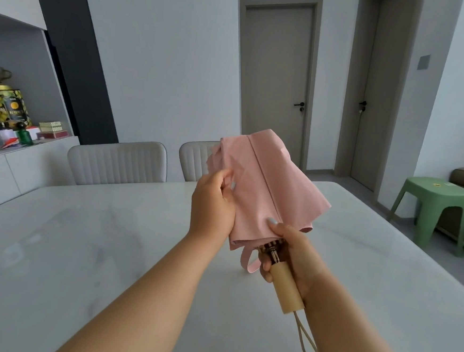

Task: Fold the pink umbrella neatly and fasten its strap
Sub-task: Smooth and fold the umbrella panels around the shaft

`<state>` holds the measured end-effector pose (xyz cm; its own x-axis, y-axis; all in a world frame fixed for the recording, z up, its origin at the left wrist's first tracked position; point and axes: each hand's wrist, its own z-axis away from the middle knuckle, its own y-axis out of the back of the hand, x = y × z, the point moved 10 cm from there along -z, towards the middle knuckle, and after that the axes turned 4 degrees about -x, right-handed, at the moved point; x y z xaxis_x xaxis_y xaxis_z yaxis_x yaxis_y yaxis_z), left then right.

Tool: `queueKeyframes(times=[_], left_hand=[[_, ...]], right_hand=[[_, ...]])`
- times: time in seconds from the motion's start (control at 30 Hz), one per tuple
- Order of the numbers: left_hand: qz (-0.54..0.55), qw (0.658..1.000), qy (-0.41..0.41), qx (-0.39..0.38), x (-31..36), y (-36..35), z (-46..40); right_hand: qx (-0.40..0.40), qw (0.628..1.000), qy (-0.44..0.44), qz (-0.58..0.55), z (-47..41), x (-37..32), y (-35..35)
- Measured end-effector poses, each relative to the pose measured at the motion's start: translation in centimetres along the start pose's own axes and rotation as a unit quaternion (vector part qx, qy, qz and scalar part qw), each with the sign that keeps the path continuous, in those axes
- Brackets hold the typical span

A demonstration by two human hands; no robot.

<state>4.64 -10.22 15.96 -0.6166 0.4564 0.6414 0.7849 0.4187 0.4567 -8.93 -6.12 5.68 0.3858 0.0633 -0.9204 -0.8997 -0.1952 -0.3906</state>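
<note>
Head view is showing the right grip (288,260) wrapping the wooden handle (286,288) while the left grip (215,202) is pinching a pink fold of the umbrella (266,189), held above the white surface (81,247), strap (249,260) dangling loose.

Soft even daylight, slight blur, wide-angle edge distortion

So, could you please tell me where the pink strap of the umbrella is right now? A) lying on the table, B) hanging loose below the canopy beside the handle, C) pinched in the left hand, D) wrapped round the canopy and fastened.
B: the strap dangles in a free loop under the canopy, just left of the wooden handle gripped by the right hand, while the left hand pinches canopy fabric.
</note>
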Motion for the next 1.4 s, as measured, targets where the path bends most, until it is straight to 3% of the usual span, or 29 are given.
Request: queueKeyframes(times=[0.13, 0.23, 0.3, 0.37, 0.43, 0.53, 0.67, 0.9, 1.03, 1.1, 1.2, 1.27, 1.3, 1.4], left_hand=[[-0.115, 0.993, 0.009, 0.007, 1.7, 1.2, -1.5], [-0.216, 0.969, -0.119, 0.031, 6.7, 1.4, -2.7], [-0.251, 0.956, -0.147, -0.035, 7.8, -0.6, -3.7], [-0.264, 0.954, -0.097, -0.108, 5.7, -2.5, -4.8], [-0.230, 0.962, -0.046, -0.139, 3.3, -3.1, -5.4], [-0.055, 0.997, 0.001, -0.062, 1.5, -0.8, -6.0], [0.141, 0.984, 0.108, -0.017, -1.1, 1.3, -7.3], [0.085, 0.993, 0.085, -0.011, -0.7, 3.1, -9.7], [0.175, 0.970, 0.168, -0.016, -2.5, 2.1, -9.1], [0.047, 0.987, 0.152, 0.029, -1.9, 3.7, -8.4], [-0.097, 0.991, 0.005, 0.090, 2.9, 4.4, -5.5], [-0.108, 0.990, -0.063, 0.060, 4.7, 2.0, -3.5], [-0.096, 0.994, -0.048, 0.021, 4.2, 0.3, -3.0], [0.091, 0.986, 0.103, -0.097, 0.4, -3.5, -1.8]], right_hand=[[0.037, 0.999, 0.008, 0.037, 0.0, -0.4, 0.7], [0.046, 0.997, 0.016, 0.063, 0.2, -0.5, 0.6], [0.043, 0.996, 0.022, 0.078, 0.4, -0.5, 0.2], [0.045, 0.995, 0.029, 0.086, 0.6, -0.6, 0.0], [0.049, 0.995, 0.030, 0.082, 0.7, -0.7, 0.0], [0.048, 0.996, 0.017, 0.077, 0.7, -0.4, 0.0], [0.043, 0.996, 0.016, 0.074, 0.6, -0.3, 0.0], [0.040, 0.996, 0.027, 0.072, 0.6, -0.4, -0.1], [0.039, 0.997, 0.024, 0.065, 0.6, -0.4, -0.2], [0.043, 0.996, 0.023, 0.071, 0.5, -0.3, -0.1], [0.052, 0.995, 0.032, 0.081, 0.4, -0.4, 0.1], [0.057, 0.993, 0.042, 0.094, 0.3, -0.7, 0.2], [0.062, 0.992, 0.046, 0.102, 0.3, -0.8, 0.2], [0.066, 0.989, 0.043, 0.122, 0.4, -0.6, 0.2]])
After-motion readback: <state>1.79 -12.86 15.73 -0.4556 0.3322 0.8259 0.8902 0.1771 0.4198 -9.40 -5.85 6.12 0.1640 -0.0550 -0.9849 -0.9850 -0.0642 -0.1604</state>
